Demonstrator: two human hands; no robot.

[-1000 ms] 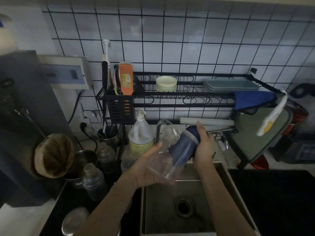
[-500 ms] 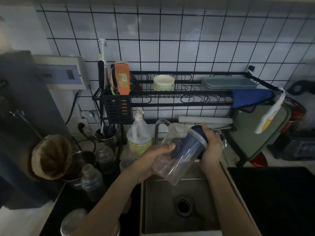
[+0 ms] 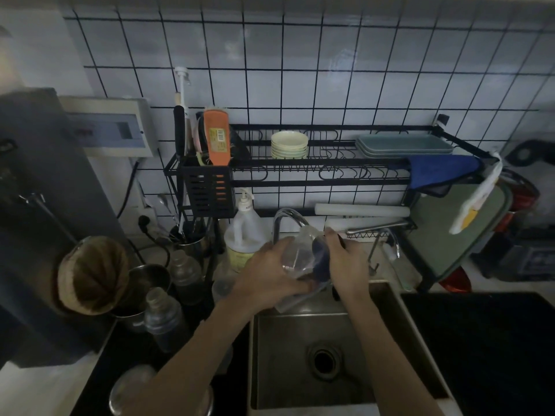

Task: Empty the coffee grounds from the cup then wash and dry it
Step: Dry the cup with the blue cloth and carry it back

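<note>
A clear plastic cup (image 3: pixel 297 253) is held tilted above the back edge of the steel sink (image 3: pixel 270 355), just under the curved tap (image 3: pixel 286 216). My left hand (image 3: pixel 270 274) grips the cup's side from the left. A dark blue cloth (image 3: pixel 320 261) is stuffed into the cup's mouth, and my right hand (image 3: pixel 345 262) holds it there, fingers curled over the rim. The cup's base is partly hidden behind my left hand.
Behind the sink stands a black dish rack (image 3: pixel 330 172) with bowls (image 3: pixel 289 144), trays and a blue towel (image 3: pixel 441 169). A soap bottle (image 3: pixel 244 232) is left of the tap. Bottles, a pot and a coffee filter (image 3: pixel 93 274) crowd the left counter. A black cooktop (image 3: pixel 486 349) lies to the right.
The cup has turned and moved up toward the tap. My left hand has shifted from under the cup to over its side; the blue cloth sits deeper inside.
</note>
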